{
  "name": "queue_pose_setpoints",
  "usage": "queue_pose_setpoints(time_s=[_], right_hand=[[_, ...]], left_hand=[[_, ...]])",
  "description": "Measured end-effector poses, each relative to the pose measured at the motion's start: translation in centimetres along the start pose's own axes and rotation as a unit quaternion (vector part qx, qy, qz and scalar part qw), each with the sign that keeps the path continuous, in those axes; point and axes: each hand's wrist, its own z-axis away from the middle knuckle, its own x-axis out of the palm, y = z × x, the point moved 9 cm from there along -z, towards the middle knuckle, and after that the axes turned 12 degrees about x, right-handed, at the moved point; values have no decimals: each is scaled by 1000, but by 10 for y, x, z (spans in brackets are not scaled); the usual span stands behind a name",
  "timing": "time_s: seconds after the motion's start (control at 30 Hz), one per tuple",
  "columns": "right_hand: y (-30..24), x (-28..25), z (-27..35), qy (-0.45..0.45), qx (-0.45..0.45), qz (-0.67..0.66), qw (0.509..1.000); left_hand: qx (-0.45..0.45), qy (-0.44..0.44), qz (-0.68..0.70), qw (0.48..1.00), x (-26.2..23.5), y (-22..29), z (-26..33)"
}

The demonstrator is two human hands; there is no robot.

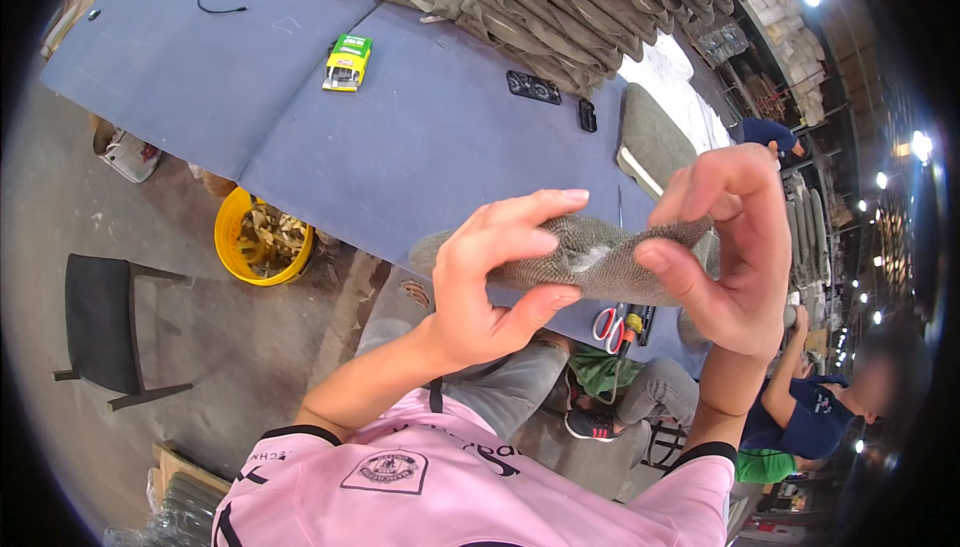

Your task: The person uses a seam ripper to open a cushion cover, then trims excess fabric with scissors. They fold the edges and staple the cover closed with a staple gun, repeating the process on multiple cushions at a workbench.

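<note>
Between my hands, above the table's near edge, is a grey-green textured fabric cushion (640, 277), seen edge-on. A small whitish patch shows in a gathered fold at its middle. My left hand (480, 272) grips its left part, fingers curled over the top and thumb along the near side. At the other end, my right hand (735, 257) pinches a raised edge of the fabric between thumb and fingers. Scissors with red and white handles (607, 327) lie just beyond the cushion's near side, beside a black and yellow tool (632, 325).
The blue table (400, 137) bears a green-yellow packet (348, 63), a black phone (533, 87), a small black object (587, 115) and stacked grey-green covers (580, 7). Another cushion (655, 137) lies right. A yellow bucket of scraps (232, 237) and black chair (98, 322) stand left. Co-workers (800, 407) are right.
</note>
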Motion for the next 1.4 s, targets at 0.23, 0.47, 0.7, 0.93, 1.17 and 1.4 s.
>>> queue_pose_setpoints(time_s=[0.23,0.47,0.7,0.93,1.17,1.4], right_hand=[[-21,6,0,-55,-157,100,981],[-27,4,9,-13,-98,197,975],[-45,7,16,19,-126,260,957],[-47,6,17,43,-140,268,952],[-40,4,19,67,-97,241,963],[-34,5,13,65,-80,234,967]], left_hand=[[67,-34,-102,992,4,16,-7],[41,-48,-104,993,1,15,-12],[26,-9,-33,999,3,12,-10],[-19,-69,-116,991,1,22,-21],[-95,-140,-144,975,6,34,-36],[-152,-13,63,986,4,25,-13]])
